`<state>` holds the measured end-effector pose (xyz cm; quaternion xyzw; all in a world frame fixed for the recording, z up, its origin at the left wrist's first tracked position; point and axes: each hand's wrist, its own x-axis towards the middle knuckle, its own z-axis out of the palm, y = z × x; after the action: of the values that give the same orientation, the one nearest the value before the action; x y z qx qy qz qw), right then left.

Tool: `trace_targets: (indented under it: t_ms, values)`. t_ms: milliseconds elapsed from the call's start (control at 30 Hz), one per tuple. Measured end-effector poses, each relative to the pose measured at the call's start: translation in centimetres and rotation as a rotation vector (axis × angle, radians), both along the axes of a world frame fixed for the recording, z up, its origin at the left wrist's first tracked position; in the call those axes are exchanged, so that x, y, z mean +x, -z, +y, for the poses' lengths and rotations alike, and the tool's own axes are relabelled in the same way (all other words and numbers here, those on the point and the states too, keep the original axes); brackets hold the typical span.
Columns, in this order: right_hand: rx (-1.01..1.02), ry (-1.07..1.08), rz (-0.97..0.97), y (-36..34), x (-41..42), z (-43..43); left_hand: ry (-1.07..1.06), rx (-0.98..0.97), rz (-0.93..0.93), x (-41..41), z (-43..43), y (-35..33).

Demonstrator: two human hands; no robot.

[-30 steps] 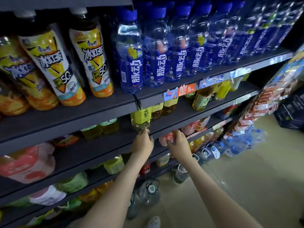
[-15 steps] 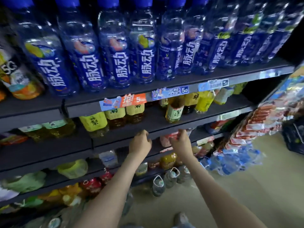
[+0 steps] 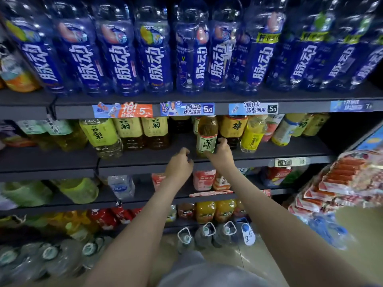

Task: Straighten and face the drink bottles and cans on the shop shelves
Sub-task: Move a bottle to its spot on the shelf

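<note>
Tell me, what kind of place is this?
Most likely a convenience shop's drinks aisle: rows of blue-labelled bottles on dark shelves, price tags along a shelf edge, and the right hand gripping a tea bottle.

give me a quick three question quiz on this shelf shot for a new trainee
1. True or false: the left hand is gripping a bottle.
2. The right hand holds: A) a red can B) the tea bottle with the white and green label C) a price tag.
3. What colour are the labels of the bottles on the top shelf?

Key: 1 false, its fingers are curled on nothing; 2 B; 3 blue.
</note>
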<state>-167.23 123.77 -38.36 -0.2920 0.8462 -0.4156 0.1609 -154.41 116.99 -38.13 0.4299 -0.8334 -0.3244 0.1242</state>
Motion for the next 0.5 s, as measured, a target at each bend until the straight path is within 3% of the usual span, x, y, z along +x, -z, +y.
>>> trace_targets:
  t_ms: [133,333,500]
  values:
    - [0.015,0.072,0.068,0.3,-2.8,1.2,0.078,-0.044,0.004,-2.6,0.3,0.1]
    - [0.000,0.408,-0.019,0.4,-8.4,4.2,0.129,-0.128,-0.078,-6.9,2.4,0.5]
    - [-0.028,0.397,0.022,1.5,-12.6,3.3,0.066,-0.117,-0.028,-10.6,3.5,2.4]
